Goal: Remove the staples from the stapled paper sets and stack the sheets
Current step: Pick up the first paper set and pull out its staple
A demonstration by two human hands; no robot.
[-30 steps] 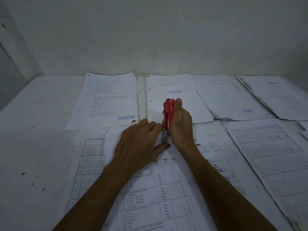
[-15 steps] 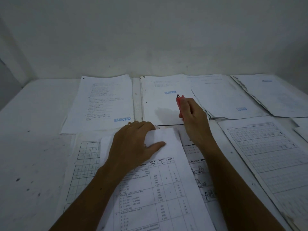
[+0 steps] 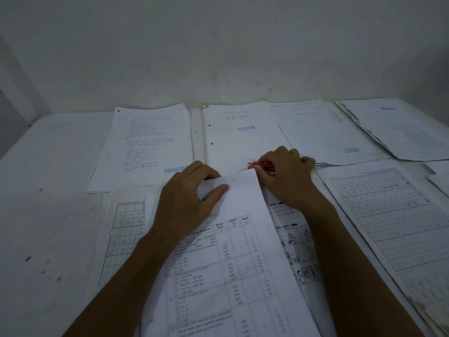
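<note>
Down comes my right hand with the red staple remover: a second ago I held it upright above the top of the page, and now it lies low and nearly flat, just past the far right corner of the sheet I am working on. My fingers are curled tight around it, so only its red tip and a bit of metal show to the left of my knuckles. My left hand has barely moved; it pinches the upper left part of the top sheet, thumb on top and fingers curled over the far edge.

I take this to mean the staple is out of this set, or very nearly, and the sheet under my left hand looks free to lift and stack. Whether a staple remains in that corner I cannot say, since my right hand and the dim light hide it.

Counting what lies around my hands: one staple remover, and one loose table-printed sheet under my left hand. Beneath it, toward my right wrist, is one sheet with small drawings, and out past my left wrist one gridded sheet. Beyond my fingertips lie four sets in a row: two stamped REJECTED, the left one and the middle one, then one with a blue stamp, then one at the far right. To the right of my right arm lies one lined form. All rest on the white table.
</note>
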